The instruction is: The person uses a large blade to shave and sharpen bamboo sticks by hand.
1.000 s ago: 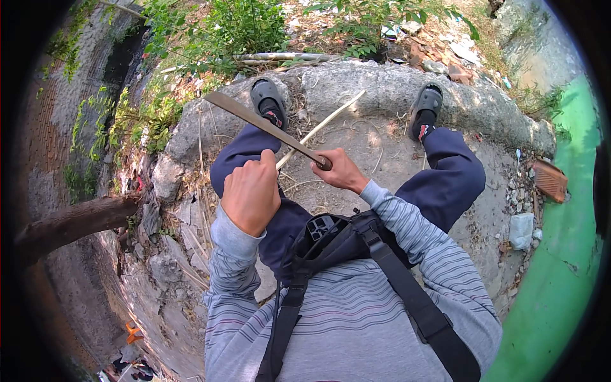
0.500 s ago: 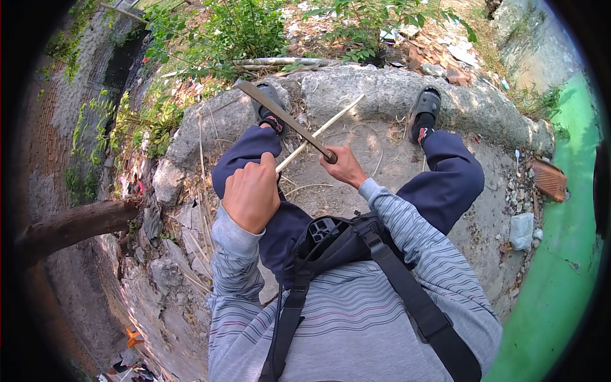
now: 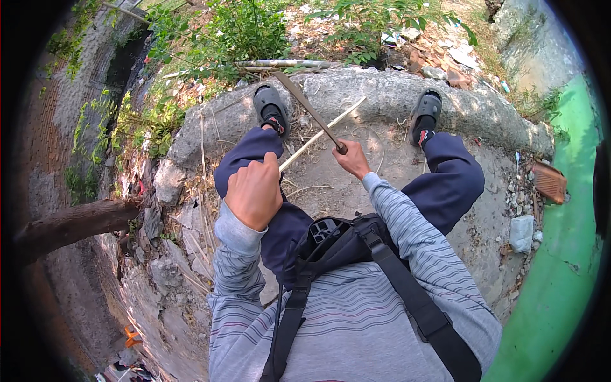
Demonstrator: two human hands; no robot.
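In my left hand [image 3: 253,194], closed with the thumb along the top, is the near end of a pale, thin wooden stick [image 3: 345,114]. The stick slants away to the right, its far tip over the rough stone ledge. My right hand [image 3: 352,159] is wrapped round the dark handle of a long-bladed machete [image 3: 307,108]. Its brown blade points away to the left and crosses the stick near the middle. From this angle I cannot tell whether blade and stick touch.
My sandalled feet rest against a curved stone ledge [image 3: 356,86]. Beyond it are green shrubs [image 3: 248,32] and scattered litter. A brown log [image 3: 83,223] juts in at left. On the right are a broken brick [image 3: 549,181], a whitish block [image 3: 522,231] and a green surface [image 3: 550,286].
My right hand has drawn slightly right and the machete's blade has swung right, with its crossing point shifting farther along the stick. The left hand and stick have barely moved.
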